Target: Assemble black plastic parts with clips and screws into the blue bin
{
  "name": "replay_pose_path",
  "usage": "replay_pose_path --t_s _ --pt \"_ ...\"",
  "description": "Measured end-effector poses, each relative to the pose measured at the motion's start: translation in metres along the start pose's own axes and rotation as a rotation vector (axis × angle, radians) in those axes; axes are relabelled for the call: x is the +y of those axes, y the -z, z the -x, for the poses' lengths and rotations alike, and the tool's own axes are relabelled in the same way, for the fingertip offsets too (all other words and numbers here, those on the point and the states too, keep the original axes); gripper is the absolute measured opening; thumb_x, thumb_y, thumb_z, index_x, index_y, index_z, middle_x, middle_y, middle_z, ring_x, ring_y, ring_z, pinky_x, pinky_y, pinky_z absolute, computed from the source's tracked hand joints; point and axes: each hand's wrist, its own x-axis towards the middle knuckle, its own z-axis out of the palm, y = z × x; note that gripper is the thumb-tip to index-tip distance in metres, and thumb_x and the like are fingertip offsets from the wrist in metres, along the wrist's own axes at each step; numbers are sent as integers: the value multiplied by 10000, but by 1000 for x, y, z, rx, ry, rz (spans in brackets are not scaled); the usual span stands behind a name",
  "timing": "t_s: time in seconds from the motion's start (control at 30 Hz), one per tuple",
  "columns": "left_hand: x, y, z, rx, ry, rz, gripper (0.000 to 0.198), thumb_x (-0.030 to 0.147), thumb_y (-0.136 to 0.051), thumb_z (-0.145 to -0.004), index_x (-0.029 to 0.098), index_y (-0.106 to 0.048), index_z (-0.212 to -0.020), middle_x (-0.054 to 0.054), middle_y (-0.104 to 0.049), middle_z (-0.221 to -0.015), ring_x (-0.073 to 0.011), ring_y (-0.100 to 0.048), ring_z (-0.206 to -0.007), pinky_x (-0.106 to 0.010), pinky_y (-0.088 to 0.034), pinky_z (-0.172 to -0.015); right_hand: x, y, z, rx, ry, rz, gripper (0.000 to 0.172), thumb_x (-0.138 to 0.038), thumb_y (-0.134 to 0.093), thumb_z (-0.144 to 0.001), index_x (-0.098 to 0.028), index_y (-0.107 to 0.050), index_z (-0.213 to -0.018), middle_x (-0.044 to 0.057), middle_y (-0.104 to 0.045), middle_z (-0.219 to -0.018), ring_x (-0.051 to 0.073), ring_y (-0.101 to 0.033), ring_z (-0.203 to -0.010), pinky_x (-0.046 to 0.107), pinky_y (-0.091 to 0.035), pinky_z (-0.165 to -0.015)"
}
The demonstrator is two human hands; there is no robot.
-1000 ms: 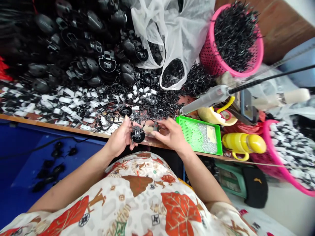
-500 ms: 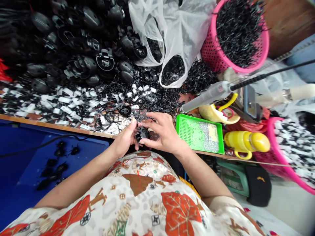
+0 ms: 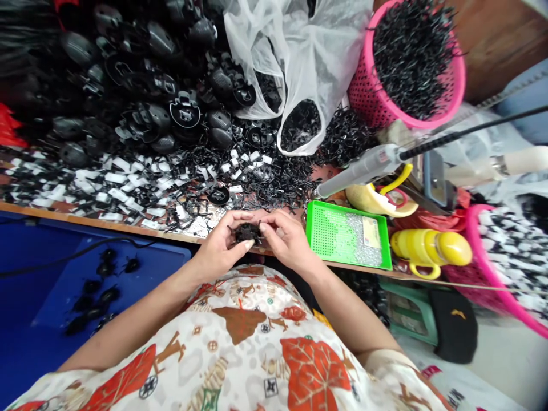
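A small dark assembly (image 3: pixel 247 233) with thin black parts sticking out is held between both hands, over the table's front edge. My left hand (image 3: pixel 222 242) wraps round its left side, thumb along the near face. On the right, my right hand (image 3: pixel 285 237) pinches at the assembly's side, thumb and forefinger together at a thin black part. Just beyond the hands lies a round black disc (image 3: pixel 218 195) among loose black pieces (image 3: pixel 278 182) and white pieces (image 3: pixel 115 178).
Right of my hands is a green tray (image 3: pixel 329 231) of small clear pieces, with a grey electric screwdriver (image 3: pixel 359 170) above it. Black housings (image 3: pixel 148 117) pile at the back left. A pink basket (image 3: pixel 370 85), yellow bottle (image 3: pixel 430 246) and blue bin (image 3: pixel 158 257) stand around.
Both hands have turned and closed round the dark assembly, which shows another side, slightly higher in view. My right hand's fingers, spread before, now pinch. The view has shifted slightly.
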Motion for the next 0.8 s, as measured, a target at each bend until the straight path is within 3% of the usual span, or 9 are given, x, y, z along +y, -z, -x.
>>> replay_pose_path --t_s 0.17,0.23,0.4,0.47,0.57,0.7,0.8 --pt "-4 3 -3 15 -27 -44 359 218 -675 -900 215 -594 -1249 -71 -668 -1264 -199 -641 -1160 -351 -493 -1045 1 -3 13 111 -175 -199 161 -289 -565 -998 -234 -648 -1124 47 -714 -1038 146 -671 -864 302 -559 -791" --pt "-6 5 -3 13 -37 -74 356 228 -671 -907 213 -599 -1255 -79 -669 -1275 -210 -635 -1188 -363 -483 -1064 2 -1 16 106 -174 -228 205 -313 -584 -994 -248 -644 -1179 46 -701 -1050 146 -663 -879 307 -561 -803" --pt "-5 4 -1 -7 -84 -200 561 220 -677 -903 241 -475 -1426 -110 -625 -1391 -239 -588 -1306 -389 -473 -1093 -2 2 13 3 -3 -97 381 -382 -708 -918 -276 -638 -1278 70 -667 -1158 184 -645 -982 360 -584 -835" --pt "-4 4 1 -24 -124 -278 616 211 -653 -915 264 -426 -1486 -112 -585 -1457 -243 -557 -1354 -406 -448 -1127 -3 0 11 -10 92 -27 323 -358 -718 -915 -261 -674 -1220 74 -673 -1136 195 -648 -1024 381 -585 -869" --pt "-2 4 3 -24 -165 -419 554 192 -632 -911 272 -507 -1445 -102 -585 -1464 -251 -567 -1340 -415 -439 -1135 -3 -5 9 -20 158 35 149 -302 -670 -951 -227 -731 -1064 66 -689 -999 192 -667 -979 373 -584 -849" --pt "3 3 0 -32 -62 -359 516 196 -716 -817 239 -604 -1319 -92 -694 -1245 -243 -672 -1113 -361 -546 -960 5 -6 7 -32 66 -20 146 -327 -655 -960 -220 -743 -1010 59 -706 -957 184 -678 -935 352 -579 -819" --pt "7 2 -7 -59 189 -141 433 252 -719 -798 221 -622 -1219 -31 -694 -962 -135 -643 -693 -233 -534 -601 9 3 1 -47 80 34 205 -335 -665 -956 -214 -722 -1112 77 -713 -1033 188 -672 -977 362 -563 -870"
